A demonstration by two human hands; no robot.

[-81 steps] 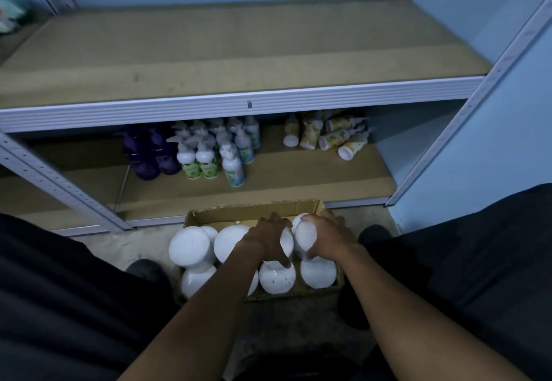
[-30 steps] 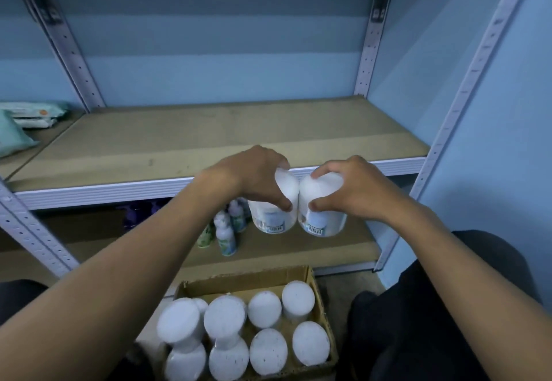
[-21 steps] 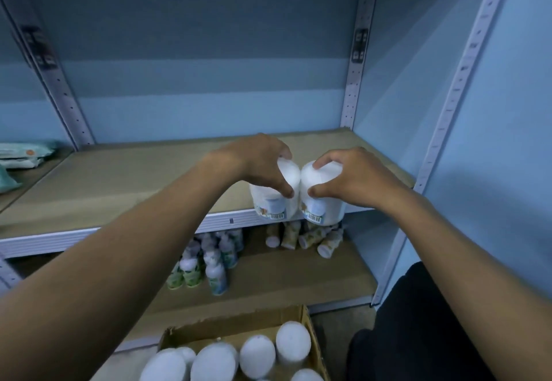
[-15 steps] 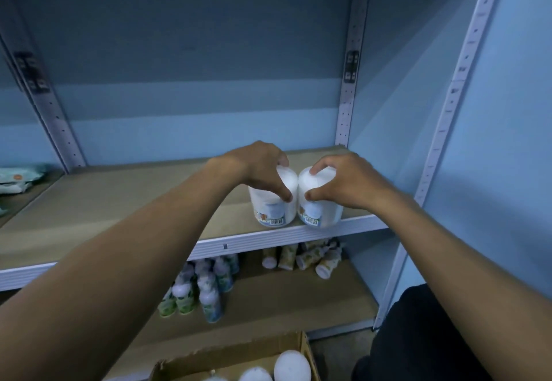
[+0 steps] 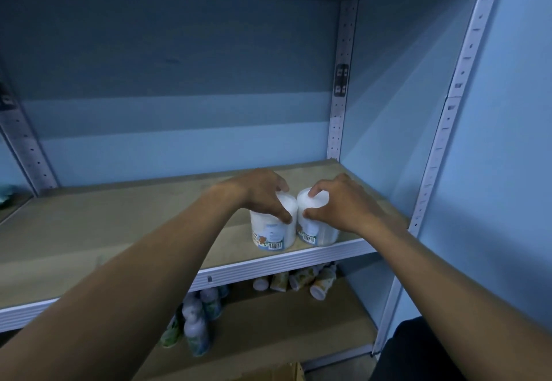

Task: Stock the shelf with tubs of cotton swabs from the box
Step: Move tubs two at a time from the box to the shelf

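Two white tubs of cotton swabs stand side by side near the front right edge of the brown shelf (image 5: 119, 231). My left hand (image 5: 260, 192) grips the left tub (image 5: 271, 232) from above by its lid. My right hand (image 5: 337, 204) grips the right tub (image 5: 318, 231) the same way. Both tubs rest upright on the shelf board, barcodes facing me. Only a corner of the cardboard box (image 5: 286, 373) shows at the bottom edge.
The lower shelf holds pump bottles (image 5: 197, 321) at the middle and fallen small bottles (image 5: 298, 280) at the right. Perforated metal uprights (image 5: 339, 96) frame the bay. A blue wall closes the right side. A pale packet (image 5: 6, 197) lies at far left.
Both hands lifted one tub each out of the box, carried them up and forward, and set them down on the shelf near its front right. My view rose with them.
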